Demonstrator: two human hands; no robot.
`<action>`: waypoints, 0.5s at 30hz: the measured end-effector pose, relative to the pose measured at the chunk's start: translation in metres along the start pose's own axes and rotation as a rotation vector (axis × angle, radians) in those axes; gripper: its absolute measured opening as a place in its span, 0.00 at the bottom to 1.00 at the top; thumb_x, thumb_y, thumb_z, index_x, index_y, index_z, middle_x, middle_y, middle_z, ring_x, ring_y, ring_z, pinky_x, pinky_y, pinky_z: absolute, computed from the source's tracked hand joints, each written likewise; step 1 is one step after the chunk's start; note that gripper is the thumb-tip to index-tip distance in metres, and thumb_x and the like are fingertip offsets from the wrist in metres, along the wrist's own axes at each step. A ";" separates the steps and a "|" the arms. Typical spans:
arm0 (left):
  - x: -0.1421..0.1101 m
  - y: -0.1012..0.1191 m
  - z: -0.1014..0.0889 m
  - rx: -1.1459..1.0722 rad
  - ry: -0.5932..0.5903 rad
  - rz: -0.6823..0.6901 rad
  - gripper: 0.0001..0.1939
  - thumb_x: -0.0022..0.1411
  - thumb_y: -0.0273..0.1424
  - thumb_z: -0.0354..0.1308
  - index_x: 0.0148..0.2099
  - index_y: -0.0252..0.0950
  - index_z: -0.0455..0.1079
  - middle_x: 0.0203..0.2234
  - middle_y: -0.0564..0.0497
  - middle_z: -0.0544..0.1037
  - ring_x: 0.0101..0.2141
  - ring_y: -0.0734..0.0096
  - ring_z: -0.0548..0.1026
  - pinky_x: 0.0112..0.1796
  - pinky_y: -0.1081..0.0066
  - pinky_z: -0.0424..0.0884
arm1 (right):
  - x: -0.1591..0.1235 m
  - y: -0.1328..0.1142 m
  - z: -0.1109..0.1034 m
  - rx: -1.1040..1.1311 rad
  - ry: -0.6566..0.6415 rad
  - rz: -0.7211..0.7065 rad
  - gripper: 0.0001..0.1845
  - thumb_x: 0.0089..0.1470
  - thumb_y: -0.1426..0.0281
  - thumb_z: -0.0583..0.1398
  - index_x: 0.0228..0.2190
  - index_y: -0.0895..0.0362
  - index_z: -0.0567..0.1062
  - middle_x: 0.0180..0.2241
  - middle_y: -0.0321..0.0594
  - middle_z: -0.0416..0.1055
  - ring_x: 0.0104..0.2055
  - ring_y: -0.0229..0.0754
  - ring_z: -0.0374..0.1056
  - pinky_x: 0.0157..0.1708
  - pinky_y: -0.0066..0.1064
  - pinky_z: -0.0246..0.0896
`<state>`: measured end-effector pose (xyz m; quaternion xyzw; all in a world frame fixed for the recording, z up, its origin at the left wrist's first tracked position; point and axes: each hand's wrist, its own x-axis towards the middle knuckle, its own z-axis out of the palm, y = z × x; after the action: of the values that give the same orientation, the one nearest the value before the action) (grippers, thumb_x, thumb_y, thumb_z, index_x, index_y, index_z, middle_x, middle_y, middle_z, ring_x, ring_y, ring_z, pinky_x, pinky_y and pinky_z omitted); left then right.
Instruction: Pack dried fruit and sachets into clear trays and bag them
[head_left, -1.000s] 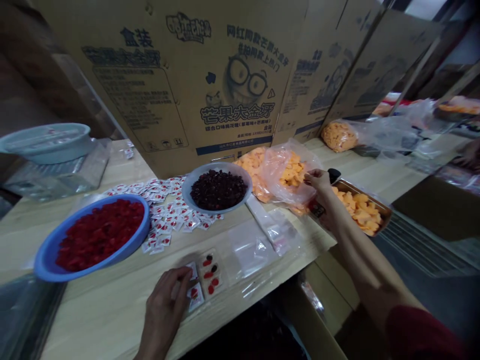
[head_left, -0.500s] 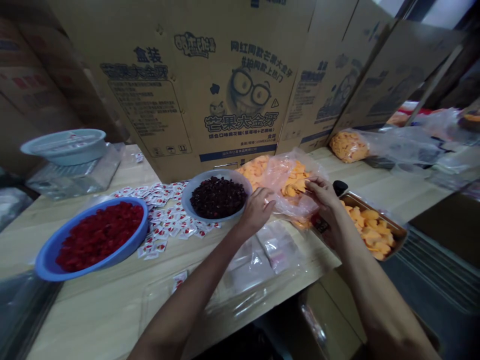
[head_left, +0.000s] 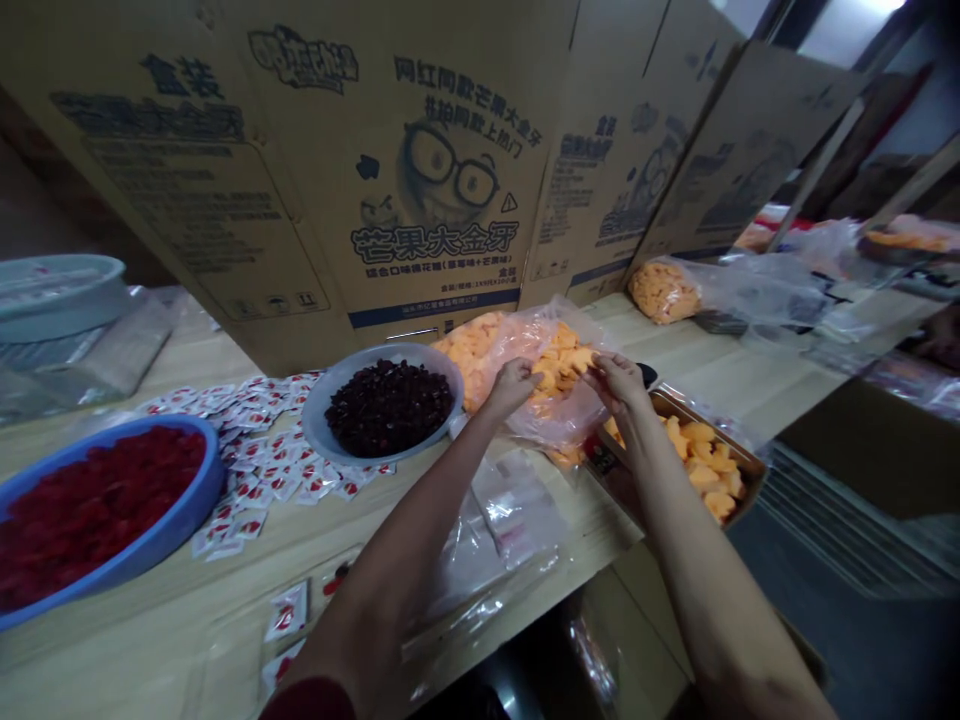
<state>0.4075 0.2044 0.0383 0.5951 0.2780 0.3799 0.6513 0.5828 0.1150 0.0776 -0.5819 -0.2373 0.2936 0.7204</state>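
An open clear plastic bag [head_left: 517, 425] of orange candy pieces [head_left: 562, 345] lies against the cardboard. My left hand [head_left: 511, 388] is over its left side, fingers pinched on an orange piece at the tips. At the bag's right side, the fingers of my right hand [head_left: 621, 380] are closed on another orange piece. Beside my right forearm stands an open brown box [head_left: 750, 490] with more orange pieces in it. Left of the bag sits a pale bowl [head_left: 319, 415] of dark, small pieces. Flat clear plastic bags [head_left: 517, 510] lie below my hands.
A blue basin [head_left: 199, 500] of red pieces stands at the left, beside many small printed sachets [head_left: 262, 450]. Large printed cardboard [head_left: 450, 270] walls off the back. Another bag of orange pieces [head_left: 664, 290] lies farther right. A light-blue basin [head_left: 60, 290] is at far left.
My left hand has gone from an open pose at the bag's edge to a pinch over the orange pieces. My right hand remains at the bag's right side. The view has shifted right.
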 end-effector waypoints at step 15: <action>-0.009 0.005 -0.002 -0.354 -0.019 -0.148 0.08 0.58 0.29 0.65 0.34 0.31 0.70 0.27 0.49 0.76 0.29 0.73 0.76 0.42 0.64 0.75 | -0.020 0.033 0.038 -0.132 -0.225 0.027 0.21 0.27 0.68 0.76 0.26 0.57 0.75 0.23 0.32 0.74 0.25 0.36 0.71 0.28 0.26 0.71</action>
<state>0.4001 0.1981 0.0419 0.4527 0.2434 0.3683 0.7747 0.5371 0.1325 0.0534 -0.5946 -0.3277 0.3504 0.6453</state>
